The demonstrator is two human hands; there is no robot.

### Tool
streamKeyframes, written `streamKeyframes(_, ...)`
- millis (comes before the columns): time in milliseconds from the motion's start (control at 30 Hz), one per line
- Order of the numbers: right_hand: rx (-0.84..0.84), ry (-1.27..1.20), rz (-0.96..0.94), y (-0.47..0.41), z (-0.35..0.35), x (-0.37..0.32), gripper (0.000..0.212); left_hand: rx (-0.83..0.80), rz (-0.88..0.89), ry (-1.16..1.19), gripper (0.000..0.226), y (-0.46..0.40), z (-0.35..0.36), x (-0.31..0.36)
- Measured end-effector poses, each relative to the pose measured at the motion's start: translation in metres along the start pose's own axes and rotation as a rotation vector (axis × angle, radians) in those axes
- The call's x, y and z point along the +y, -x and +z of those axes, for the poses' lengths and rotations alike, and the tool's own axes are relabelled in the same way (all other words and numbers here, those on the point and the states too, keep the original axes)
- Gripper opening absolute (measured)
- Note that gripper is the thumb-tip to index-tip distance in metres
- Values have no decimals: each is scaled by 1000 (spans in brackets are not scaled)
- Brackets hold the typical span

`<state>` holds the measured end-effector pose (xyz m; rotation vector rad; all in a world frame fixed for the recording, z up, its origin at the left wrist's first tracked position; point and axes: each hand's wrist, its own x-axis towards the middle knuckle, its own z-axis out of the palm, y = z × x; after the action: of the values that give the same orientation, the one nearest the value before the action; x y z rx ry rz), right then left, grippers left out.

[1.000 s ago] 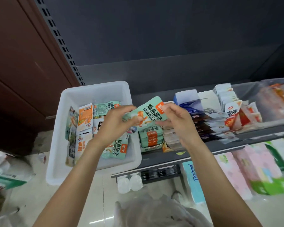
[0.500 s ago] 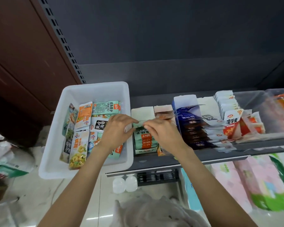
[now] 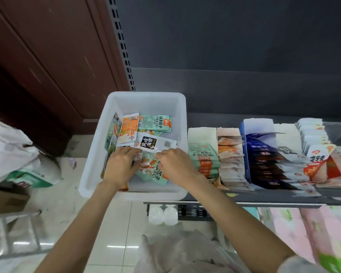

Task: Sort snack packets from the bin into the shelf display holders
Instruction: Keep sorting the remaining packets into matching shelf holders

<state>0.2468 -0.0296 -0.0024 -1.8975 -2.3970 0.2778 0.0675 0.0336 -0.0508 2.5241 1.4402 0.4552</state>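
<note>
The white plastic bin (image 3: 98,175) stands at the left end of the shelf with several snack packets in it, green, orange and white. Both my hands are inside it. My left hand (image 3: 121,167) and my right hand (image 3: 175,167) each pinch the near edge of a white packet with a black label (image 3: 155,143), which lies over a green packet (image 3: 155,173). To the right of the bin, the display holders stand in a row: one with green packets (image 3: 203,154), one with pale orange packets (image 3: 229,152), and a blue box (image 3: 258,131) of dark packets.
More white and red packets (image 3: 319,160) fill the shelf to the right. The grey shelf edge (image 3: 264,200) runs below the holders, with pink tissue packs (image 3: 295,229) on the level underneath. White plastic bags (image 3: 18,154) lie on the tiled floor at the left.
The green packet held a second ago went into the green holder. Both hands then moved left into the bin and took hold of the white black-label packet.
</note>
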Motion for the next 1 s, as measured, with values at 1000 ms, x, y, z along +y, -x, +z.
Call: streamKeyframes(1000,358,-598,393,67,-81,42,20,-3,181,704,8,-46,-49,73)
